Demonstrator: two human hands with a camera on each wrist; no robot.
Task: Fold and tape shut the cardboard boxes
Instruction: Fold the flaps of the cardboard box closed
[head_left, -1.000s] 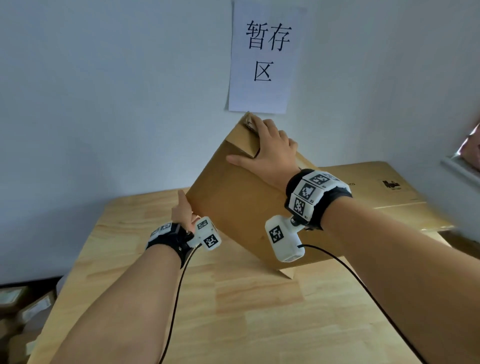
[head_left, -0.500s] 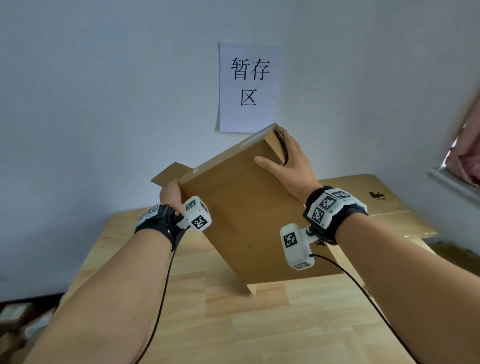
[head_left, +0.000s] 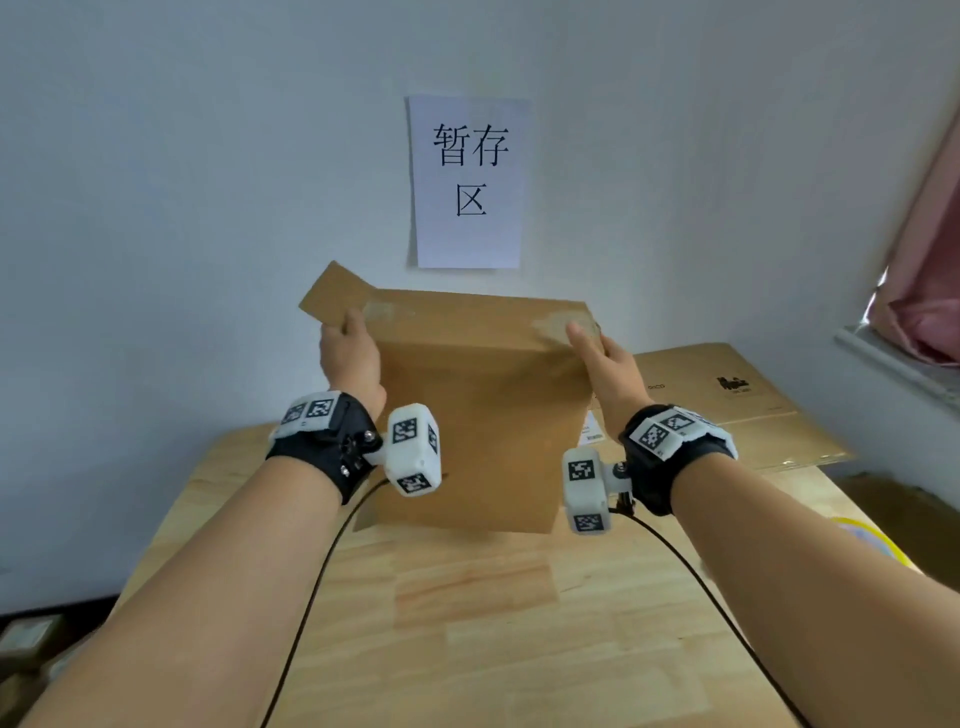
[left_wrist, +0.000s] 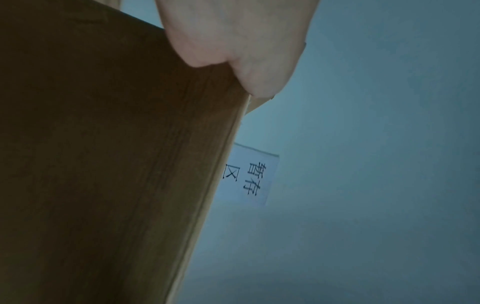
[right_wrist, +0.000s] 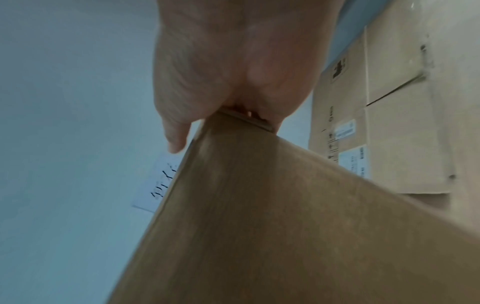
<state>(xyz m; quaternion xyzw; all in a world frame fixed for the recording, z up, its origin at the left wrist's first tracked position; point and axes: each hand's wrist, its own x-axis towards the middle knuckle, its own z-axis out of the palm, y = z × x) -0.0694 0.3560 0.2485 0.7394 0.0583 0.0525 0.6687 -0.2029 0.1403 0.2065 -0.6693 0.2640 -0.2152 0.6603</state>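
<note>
Head view showed the nearest ground first: the wooden table (head_left: 467, 623) ran out under both forearms, each wrist strapped with a black band carrying a white marker cube. Above it, the cardboard box (head_left: 478, 415) was held clear of the tabletop, its broad brown face square to the person. Half a second before, that same box had hung tilted, one corner high by the right hand; a second before, it had leaned lower over the table. It had since been swung level, so the judgement is that the person was turning it to bring an unsealed end into reach.

The left hand (head_left: 349, 353) gripped the upper left corner, thumb in front, just under a loose flap (head_left: 332, 296) that stuck up and outward (not yet folded in). The left wrist view confirmed it: the left hand (left_wrist: 233, 41) had its thumb and fingers closed over the box edge. The right hand (head_left: 605, 361) clasped the upper right corner, and in the right wrist view the right hand (right_wrist: 233, 61) pinched the box's top edge between thumb and fingers.

No tape or dispenser was in sight, so sealing looked some way off. Farther back, flattened cartons (head_left: 727, 395) lay on the table's far right, and a paper sign (head_left: 470, 182) with printed characters hung on the wall.
</note>
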